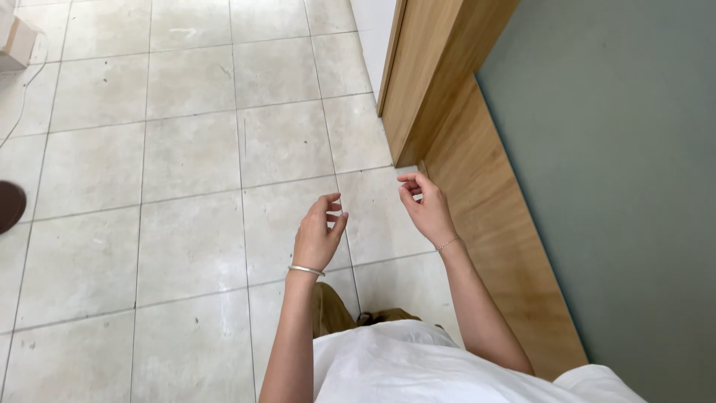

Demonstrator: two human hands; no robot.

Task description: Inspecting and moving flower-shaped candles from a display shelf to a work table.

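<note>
Hands, two, bare, raised in front of the body over a tiled floor (186, 157).

Left hand (317, 237): held upright, back toward the camera, fingers (333, 211) loosely curled and slightly apart, gripping nothing. Plain silver bangle (306, 270) around the wrist.

Right hand (425, 209): palm turned inward toward the left hand, fingers bent at the knuckles, tips close to the thumb; whether something very small sits between them cannot be made out, though nothing shows there. Thin bracelet (448, 243) around the wrist. This hand hangs just beside the wooden panel (485, 216), not touching it as far as the view shows.

The two hands stand near each other, apart, with bare floor visible between them.

Surroundings: pale square tiles with dark grout lines, some scuffed. Wood-grain panel running along the right, meeting a grey-green surface (619, 186) above it. White shirt (418, 366) at the lower edge. Cardboard box (16, 41) with a thin cable (26, 93) at upper left. Dark rounded object (10, 205) at the left edge, mostly out of frame.
</note>
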